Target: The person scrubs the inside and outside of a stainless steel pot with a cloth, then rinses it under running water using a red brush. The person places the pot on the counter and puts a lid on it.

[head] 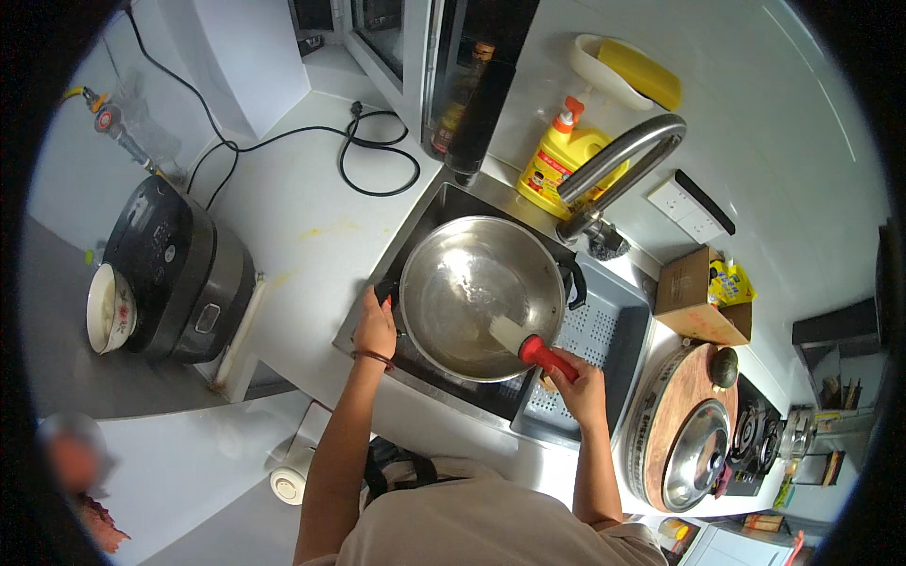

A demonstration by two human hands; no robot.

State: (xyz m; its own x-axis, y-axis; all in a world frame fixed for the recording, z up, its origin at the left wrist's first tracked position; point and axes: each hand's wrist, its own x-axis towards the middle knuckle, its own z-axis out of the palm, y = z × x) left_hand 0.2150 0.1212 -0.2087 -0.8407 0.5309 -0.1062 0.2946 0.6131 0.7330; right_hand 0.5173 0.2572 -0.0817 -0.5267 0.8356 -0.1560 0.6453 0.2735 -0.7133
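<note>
A round stainless steel pan (467, 297) with two black side handles sits over the dark sink basin (442, 205), its shiny inside facing up. On its left, my left hand (375, 325) grips the near black handle. The opposite handle (575, 283) points toward the grey perforated drain basket (616, 311). In my right hand (580, 389) is a scrubbing brush (541, 354) with a red handle and pale bristles. Its bristles reach inside the pan, at the lower right of the inner wall. Whether water lies in the pan I cannot tell.
A curved faucet (626, 152) and a yellow detergent bottle (548, 170) stand behind the sink. To the right are a cardboard box (683, 297), a wooden cutting board (679, 396) and a metal lid (699, 456). Leftward, a black cord (347, 159) lies near a rice cooker (184, 276).
</note>
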